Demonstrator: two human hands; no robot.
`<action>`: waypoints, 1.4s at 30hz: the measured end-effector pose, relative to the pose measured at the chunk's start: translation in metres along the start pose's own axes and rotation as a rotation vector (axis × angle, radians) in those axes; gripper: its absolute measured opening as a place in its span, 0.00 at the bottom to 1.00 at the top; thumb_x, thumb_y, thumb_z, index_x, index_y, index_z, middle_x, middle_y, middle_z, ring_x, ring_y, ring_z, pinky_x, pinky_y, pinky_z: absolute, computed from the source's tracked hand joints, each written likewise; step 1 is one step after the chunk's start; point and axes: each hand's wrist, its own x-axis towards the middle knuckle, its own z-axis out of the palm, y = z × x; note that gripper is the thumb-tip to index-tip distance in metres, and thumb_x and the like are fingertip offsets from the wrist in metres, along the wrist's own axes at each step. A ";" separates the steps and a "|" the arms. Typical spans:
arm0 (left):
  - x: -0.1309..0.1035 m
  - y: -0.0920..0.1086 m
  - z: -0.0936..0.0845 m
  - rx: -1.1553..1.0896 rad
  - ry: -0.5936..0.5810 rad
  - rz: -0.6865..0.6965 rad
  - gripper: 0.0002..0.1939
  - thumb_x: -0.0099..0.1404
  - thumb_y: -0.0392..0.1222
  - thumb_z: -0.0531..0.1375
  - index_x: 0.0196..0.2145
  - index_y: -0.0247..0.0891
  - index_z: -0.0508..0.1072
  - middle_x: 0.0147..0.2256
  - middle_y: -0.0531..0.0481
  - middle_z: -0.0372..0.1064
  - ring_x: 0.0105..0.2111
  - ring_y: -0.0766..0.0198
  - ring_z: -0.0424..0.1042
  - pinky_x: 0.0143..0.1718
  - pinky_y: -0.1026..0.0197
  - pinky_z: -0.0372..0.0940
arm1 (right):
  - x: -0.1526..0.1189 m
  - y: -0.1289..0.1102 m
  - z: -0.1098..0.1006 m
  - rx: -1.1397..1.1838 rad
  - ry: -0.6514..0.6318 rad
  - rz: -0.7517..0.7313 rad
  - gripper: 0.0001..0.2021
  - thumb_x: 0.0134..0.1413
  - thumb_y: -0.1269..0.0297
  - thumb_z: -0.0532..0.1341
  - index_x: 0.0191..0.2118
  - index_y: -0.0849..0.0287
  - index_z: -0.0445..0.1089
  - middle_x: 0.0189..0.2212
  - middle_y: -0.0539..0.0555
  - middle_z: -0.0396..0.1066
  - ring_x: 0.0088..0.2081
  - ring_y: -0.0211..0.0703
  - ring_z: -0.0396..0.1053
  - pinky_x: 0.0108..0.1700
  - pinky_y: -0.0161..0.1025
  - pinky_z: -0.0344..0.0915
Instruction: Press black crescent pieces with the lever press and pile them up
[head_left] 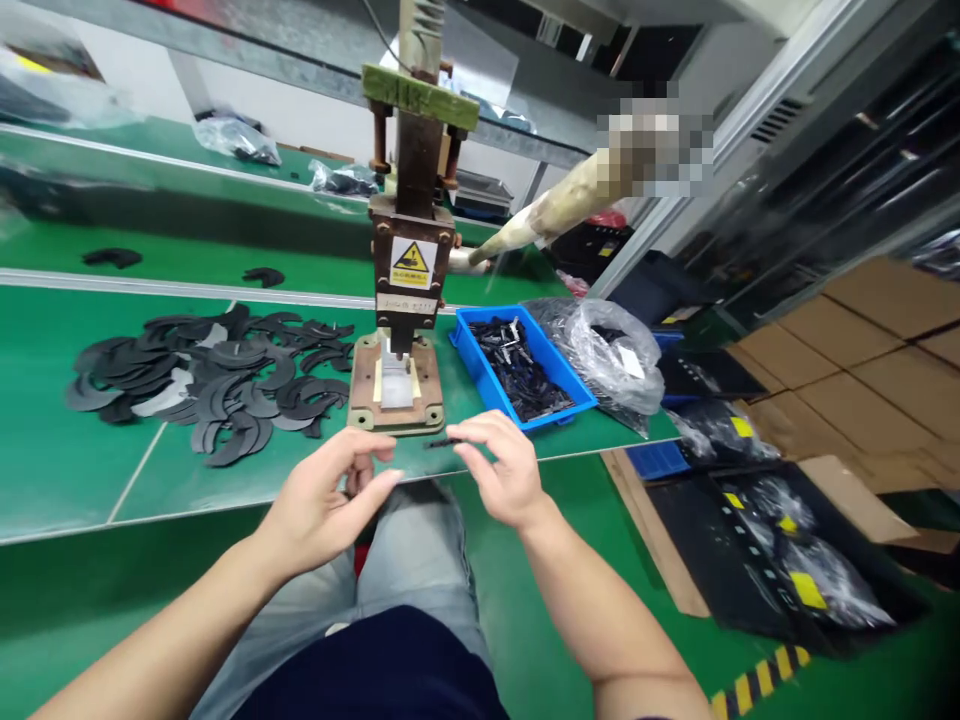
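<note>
Between the thumb and fingers of my right hand (499, 462) is a small, thin black plastic part (441, 443), its free end pointing left. My left hand (330, 490) is held at the table's front edge, thumb and fingers apart, with nothing between them. Just beyond both hands stands a hand press (409, 250) with a warning label, its ram over a pale block (396, 385) on the base plate. A blue bin (577, 400) of similar small black parts sits right of the press. Curved black pieces (225, 370) lie heaped on the left.
The press lever (555, 205) slants up to the right. Beside the bin rests a clear plastic bag (615, 350). Two curved pieces lie on the raised back ledge (180, 255). On the floor at right, an open carton (787, 560) holds bagged parts near stacked cardboard boxes (855, 350).
</note>
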 end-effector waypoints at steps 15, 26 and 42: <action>-0.001 0.006 0.002 -0.139 -0.150 -0.118 0.10 0.73 0.47 0.64 0.47 0.41 0.79 0.39 0.47 0.76 0.34 0.63 0.73 0.38 0.59 0.69 | -0.015 0.001 0.035 -0.005 -0.097 -0.110 0.11 0.69 0.65 0.61 0.53 0.52 0.76 0.44 0.55 0.83 0.45 0.45 0.78 0.48 0.49 0.70; 0.031 -0.032 -0.001 -0.583 -0.254 -0.428 0.24 0.62 0.54 0.73 0.51 0.41 0.75 0.34 0.53 0.73 0.31 0.65 0.74 0.36 0.61 0.71 | 0.030 0.005 0.004 -0.083 -0.076 -0.268 0.16 0.66 0.63 0.65 0.58 0.51 0.72 0.51 0.55 0.79 0.54 0.47 0.76 0.56 0.50 0.74; 0.149 -0.106 -0.015 0.482 -0.117 0.128 0.14 0.71 0.46 0.58 0.40 0.41 0.83 0.43 0.43 0.81 0.47 0.51 0.79 0.52 0.53 0.72 | 0.176 -0.047 -0.064 0.171 0.361 -0.388 0.13 0.68 0.51 0.63 0.49 0.52 0.68 0.46 0.50 0.72 0.49 0.41 0.76 0.58 0.50 0.76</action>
